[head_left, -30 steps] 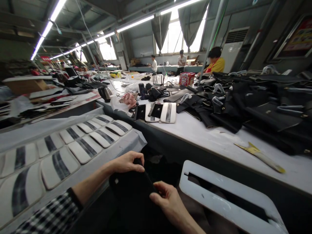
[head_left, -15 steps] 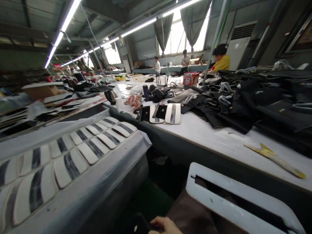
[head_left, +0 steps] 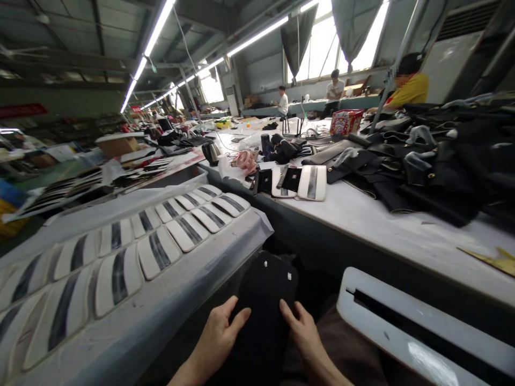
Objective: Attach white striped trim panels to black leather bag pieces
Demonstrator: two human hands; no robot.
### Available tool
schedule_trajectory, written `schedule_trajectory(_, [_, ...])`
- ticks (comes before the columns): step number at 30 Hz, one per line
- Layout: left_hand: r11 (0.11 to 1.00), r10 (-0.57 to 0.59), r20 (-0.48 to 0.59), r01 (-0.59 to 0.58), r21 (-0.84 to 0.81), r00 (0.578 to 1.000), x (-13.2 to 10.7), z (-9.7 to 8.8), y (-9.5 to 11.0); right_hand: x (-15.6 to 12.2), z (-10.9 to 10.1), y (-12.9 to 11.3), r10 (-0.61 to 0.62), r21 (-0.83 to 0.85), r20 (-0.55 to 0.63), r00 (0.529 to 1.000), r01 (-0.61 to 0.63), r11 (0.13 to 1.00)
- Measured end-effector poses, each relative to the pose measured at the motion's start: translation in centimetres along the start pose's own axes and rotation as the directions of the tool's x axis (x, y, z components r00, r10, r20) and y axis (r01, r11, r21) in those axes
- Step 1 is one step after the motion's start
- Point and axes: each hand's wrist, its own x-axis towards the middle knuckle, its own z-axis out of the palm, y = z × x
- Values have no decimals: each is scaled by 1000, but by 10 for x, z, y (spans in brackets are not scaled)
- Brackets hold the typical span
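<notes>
A black rounded piece (head_left: 265, 300) of leather-like material with small white marks stands up in front of me, low in the view. My left hand (head_left: 219, 335) grips its left edge, thumb laid across the front. On the right edge sits my right hand (head_left: 303, 332), thumb pressed on the face. Both hands are closed on it. To my left, rows of white oval pieces with black stripes (head_left: 161, 249) lie on a plastic-covered table (head_left: 225, 252).
A white cut-out template board (head_left: 418, 335) lies at lower right. A long white table (head_left: 386, 225) carries a heap of black bag parts (head_left: 438, 161), white striped pieces (head_left: 311, 182), a kettle (head_left: 210, 153) and a red box (head_left: 345, 121). Several people work at the far end.
The view has swung left and up. Half a second ago only one hand showed at the bottom edge; now both hands hold the black piece upright in front of me.
</notes>
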Motion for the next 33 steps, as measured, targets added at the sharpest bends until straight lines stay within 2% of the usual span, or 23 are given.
schedule_trajectory(3, [991, 119, -94, -113, 66, 988, 14, 25, 10, -6, -7, -45, -229, -154, -142, 963, 207, 966])
schedule_trajectory(6, [972, 211, -260, -173, 159, 942, 24, 42, 14, -17, -8, -79, -387, -254, -141, 911, 345, 904])
schedule_trajectory(8, [962, 242, -300, -188, 197, 923, 29, 48, 17, -23, -7, -92, -468, -294, -146, 872, 413, 862])
schedule_trajectory(14, [969, 233, -265, -201, 144, 935, 34, 56, 33, -33, -13, -101, -577, -385, -239, 781, 469, 795])
schedule_trajectory(19, [987, 150, -179, -156, -22, 972, 32, 60, 46, -39, -22, -108, -642, -338, -213, 737, 561, 756])
schedule_trajectory(23, [984, 73, -123, -92, -151, 990, 33, 63, 55, -39, -32, -116, -641, -306, -217, 736, 572, 761])
schedule_trajectory(26, [939, -14, -123, -30, -343, 992, 34, 72, 64, -39, -41, -118, -624, -273, -196, 756, 569, 776])
schedule_trajectory(28, [897, -6, -152, -62, -437, 988, 31, 82, 66, -40, -48, -115, -605, -241, -178, 776, 561, 792])
schedule_trajectory(30, [876, 20, -176, -102, -472, 984, 25, 96, 61, -42, -58, -108, -575, -226, -167, 801, 537, 813])
schedule_trajectory(33, [858, -4, -122, -60, -510, 992, 11, 119, 43, -46, -75, -93, -529, -214, -159, 834, 494, 843])
